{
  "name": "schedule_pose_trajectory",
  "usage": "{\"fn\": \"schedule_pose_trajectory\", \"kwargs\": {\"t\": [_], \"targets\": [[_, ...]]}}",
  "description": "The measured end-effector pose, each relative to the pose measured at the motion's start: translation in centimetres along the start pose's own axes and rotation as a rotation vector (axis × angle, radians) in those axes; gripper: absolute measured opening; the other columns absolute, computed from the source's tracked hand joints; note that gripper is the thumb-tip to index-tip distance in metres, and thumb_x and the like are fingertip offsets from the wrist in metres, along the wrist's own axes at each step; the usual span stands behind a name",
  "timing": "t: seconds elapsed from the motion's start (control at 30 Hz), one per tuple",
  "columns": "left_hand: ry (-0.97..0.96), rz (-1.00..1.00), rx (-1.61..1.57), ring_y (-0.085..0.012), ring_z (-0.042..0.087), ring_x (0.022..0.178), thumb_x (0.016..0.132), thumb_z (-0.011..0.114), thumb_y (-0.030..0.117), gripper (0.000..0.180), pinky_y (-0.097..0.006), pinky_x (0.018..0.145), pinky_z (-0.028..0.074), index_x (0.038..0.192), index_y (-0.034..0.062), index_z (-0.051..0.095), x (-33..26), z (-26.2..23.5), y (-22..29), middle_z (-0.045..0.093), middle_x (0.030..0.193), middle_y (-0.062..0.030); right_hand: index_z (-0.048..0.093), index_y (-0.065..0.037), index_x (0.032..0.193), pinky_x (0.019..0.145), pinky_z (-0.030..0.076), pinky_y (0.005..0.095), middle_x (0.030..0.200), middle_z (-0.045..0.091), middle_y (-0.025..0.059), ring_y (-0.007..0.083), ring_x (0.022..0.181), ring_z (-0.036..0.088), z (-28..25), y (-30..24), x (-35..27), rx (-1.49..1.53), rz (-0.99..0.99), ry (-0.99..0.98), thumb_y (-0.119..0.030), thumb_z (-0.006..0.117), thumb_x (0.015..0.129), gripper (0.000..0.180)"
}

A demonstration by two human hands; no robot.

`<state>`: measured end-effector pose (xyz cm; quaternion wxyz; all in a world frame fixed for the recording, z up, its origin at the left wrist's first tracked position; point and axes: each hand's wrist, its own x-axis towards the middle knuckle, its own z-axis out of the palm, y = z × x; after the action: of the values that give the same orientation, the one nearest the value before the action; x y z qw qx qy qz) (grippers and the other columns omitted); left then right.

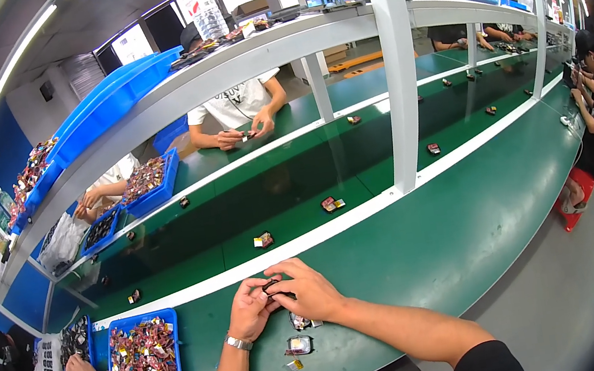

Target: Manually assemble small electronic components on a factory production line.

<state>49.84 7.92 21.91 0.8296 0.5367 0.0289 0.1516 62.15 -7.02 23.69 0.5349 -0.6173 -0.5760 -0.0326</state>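
Both my hands meet over the near green worktop (412,245). My left hand (248,310), with a metal-banded watch on its wrist, pinches a small black plastic casing (271,285). On the same casing press the fingers of my right hand (306,290), which hide much of it. Just below my hands lies a small piece with silver and dark parts (300,321). Nearer to me are a rounded casing with a silvery face (299,345) and a small piece with a yellow label (294,366).
To my left stands a blue tray (178,346) heaped with small red, yellow and silver parts. Beyond a white rail (334,233), small assemblies (331,204) lie spread along a green conveyor belt (298,193). A white post (396,73) rises ahead. Other people work across and at both sides.
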Motion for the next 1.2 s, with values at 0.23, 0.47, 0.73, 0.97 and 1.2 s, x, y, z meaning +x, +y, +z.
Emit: {"fn": "schedule_pose_trajectory", "kwargs": {"t": [0.23, 0.47, 0.73, 0.97, 1.2], "targets": [[0.04, 0.024, 0.008, -0.0258, 0.059, 0.115, 0.095, 0.056, 0.006, 0.021, -0.043, 0.096, 0.052, 0.115, 0.0061, 0.049, -0.3, -0.3, 0.1, 0.055, 0.132, -0.0179, 0.073, -0.005, 0.095, 0.098, 0.045, 0.0386, 0.126, 0.057, 0.0101, 0.0285, 0.118, 0.05, -0.2, -0.8, 0.1, 0.075, 0.03, -0.011, -0.005, 0.068, 0.077, 0.018], [0.034, 0.025, -0.002, -0.0251, 0.06, 0.114, 0.096, 0.056, 0.006, 0.021, -0.041, 0.095, 0.053, 0.115, 0.0059, 0.048, 0.0, -0.1, -0.2, 0.054, 0.134, -0.0188, 0.073, -0.007, 0.096, 0.102, 0.042, 0.04, 0.131, 0.055, 0.0101, 0.0306, 0.123, 0.047, 0.2, -0.1, -0.1, 0.065, 0.043, 0.002, -0.005, 0.067, 0.079, 0.019], [0.117, 0.044, 0.044, -0.0224, 0.06, 0.113, 0.098, 0.051, 0.004, 0.02, -0.038, 0.095, 0.053, 0.118, 0.0039, 0.048, 0.1, 0.7, -0.2, 0.053, 0.135, -0.0187, 0.071, -0.006, 0.098, 0.103, 0.041, 0.0407, 0.132, 0.053, 0.0116, 0.0309, 0.123, 0.047, 0.1, 0.3, 0.1, 0.02, 0.014, -0.028, -0.008, 0.065, 0.082, 0.017], [0.125, 0.006, 0.028, -0.0227, 0.062, 0.108, 0.097, 0.053, 0.006, 0.026, -0.041, 0.094, 0.054, 0.122, 0.002, 0.045, 0.1, 1.3, 0.3, 0.062, 0.118, -0.0135, 0.067, -0.007, 0.093, 0.074, 0.053, 0.034, 0.102, 0.059, 0.0054, 0.025, 0.097, 0.058, -0.6, -0.2, 0.8, -0.124, -0.069, 0.07, -0.003, 0.071, 0.075, 0.018], [0.124, -0.032, 0.034, -0.0201, 0.062, 0.107, 0.098, 0.05, 0.006, 0.026, -0.037, 0.093, 0.054, 0.123, 0.002, 0.046, 0.2, 1.1, 0.3, 0.064, 0.113, -0.0112, 0.066, -0.006, 0.092, 0.073, 0.053, 0.0344, 0.096, 0.058, 0.0049, 0.0241, 0.092, 0.059, 0.1, -0.5, 0.6, -0.237, -0.142, 0.064, -0.003, 0.068, 0.075, 0.018]]}}
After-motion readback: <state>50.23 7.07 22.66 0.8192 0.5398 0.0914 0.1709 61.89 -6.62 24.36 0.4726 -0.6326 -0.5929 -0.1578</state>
